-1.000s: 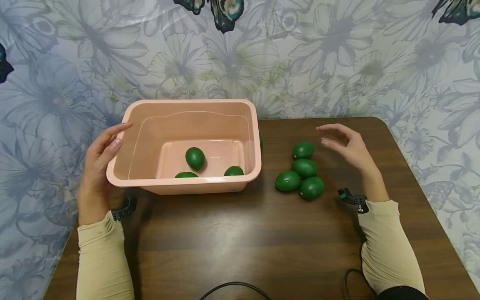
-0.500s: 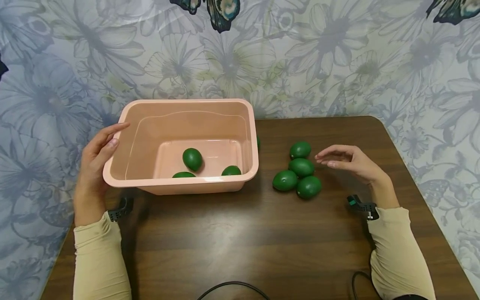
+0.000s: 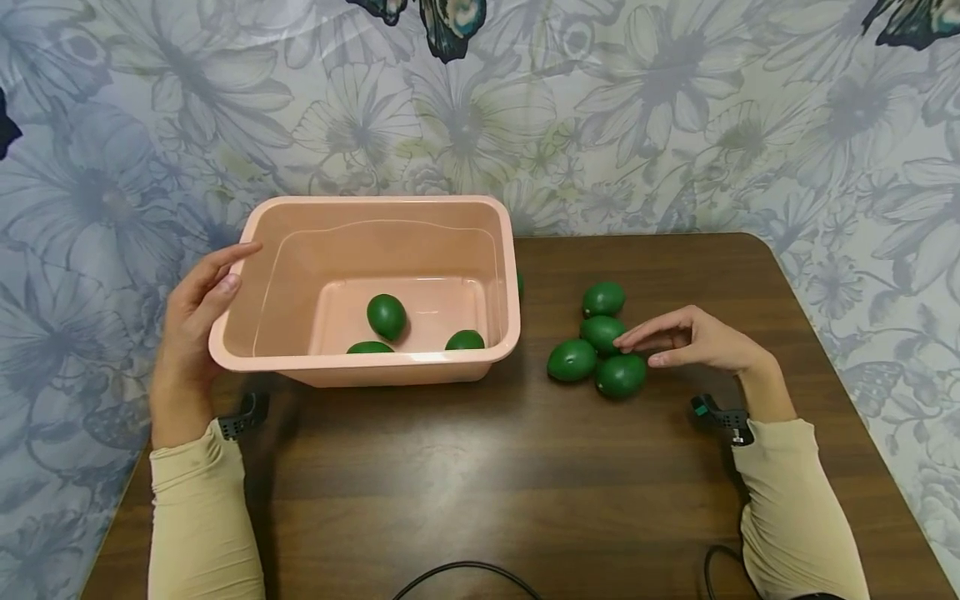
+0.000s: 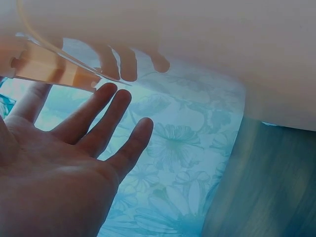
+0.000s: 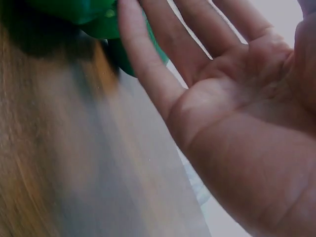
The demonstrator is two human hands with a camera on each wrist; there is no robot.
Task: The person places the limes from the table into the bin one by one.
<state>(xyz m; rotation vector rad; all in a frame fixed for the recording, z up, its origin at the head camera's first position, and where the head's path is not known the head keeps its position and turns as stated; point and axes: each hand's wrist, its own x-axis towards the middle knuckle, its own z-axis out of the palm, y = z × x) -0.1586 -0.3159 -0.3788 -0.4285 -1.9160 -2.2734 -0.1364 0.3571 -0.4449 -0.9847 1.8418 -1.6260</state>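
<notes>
Green ovals [image 3: 572, 361] dot the wooden table [image 3: 480, 467] by a floral wall [image 3: 660, 108], right hand [image 3: 696, 340] loosely spread, perhaps touching one.

Tub [image 3: 382, 360], one: peach-pink, glossy, rectangular with rounded corners and flared rim, open side up; my left hand [image 3: 191, 342] at its left end, thumb and index finger by the rim.
Green ovals, smooth, glossy, egg-shaped, on their sides:
– Inside the tub, three: whole oval [image 3: 386, 317] near mid-floor; two ovals [image 3: 465, 339] partly hidden by the near wall.
– On the counter [image 3: 450, 467], right of the tub, four clustered ovals [image 3: 572, 360]; my right hand [image 3: 697, 340] has fingertips at the cluster's right side.
– Beyond the tub's right rim, one sliver of green [image 3: 520, 285], mostly hidden.
</notes>
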